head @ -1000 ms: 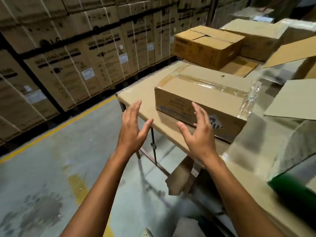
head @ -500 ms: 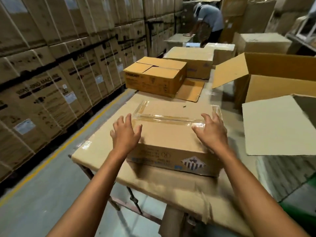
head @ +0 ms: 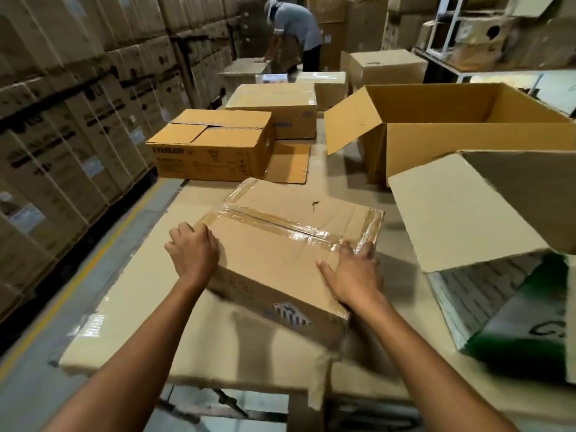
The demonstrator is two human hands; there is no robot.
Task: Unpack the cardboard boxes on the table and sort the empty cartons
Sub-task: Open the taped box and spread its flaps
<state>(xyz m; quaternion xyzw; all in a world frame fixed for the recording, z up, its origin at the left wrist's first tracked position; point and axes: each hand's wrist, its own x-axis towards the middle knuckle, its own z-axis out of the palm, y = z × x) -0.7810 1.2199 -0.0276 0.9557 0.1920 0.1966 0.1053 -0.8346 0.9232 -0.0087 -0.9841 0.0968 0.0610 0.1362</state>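
View from the head camera over a table [head: 134, 294] whose top is covered with brown cardboard.

One taped box [head: 290, 251] lies in the middle of the near half of the table, turned at an angle to the near edge. One strip of clear tape [head: 274, 221] runs along its top seam and folds down over both ends. Whether its near corner is lifted off the table cannot be told.

Two hands hold this box, one at each end. The left hand [head: 193, 254] grasps the left end, fingers curled over the top edge. The right hand [head: 353, 275] grasps the right end, thumb spread flat on the top face and fingers wrapped over the taped edge.

Two closed boxes stand farther back on the left: a yellow box [head: 212, 151] with printed sides, and just behind it a pale box [head: 274, 102]. One flat sheet [head: 291, 163] of cardboard lies under and beside the yellow box.

Two open boxes stand on the right: a large open box [head: 436, 135] with flaps raised, and nearer, a second open box [head: 461, 213] whose wide flap hangs toward the camera.

One wall of stacked cartons [head: 78, 104] fills the left side; one yellow line [head: 59, 297] runs along the floor below it. One person [head: 293, 29] bends over a surface at the far end.
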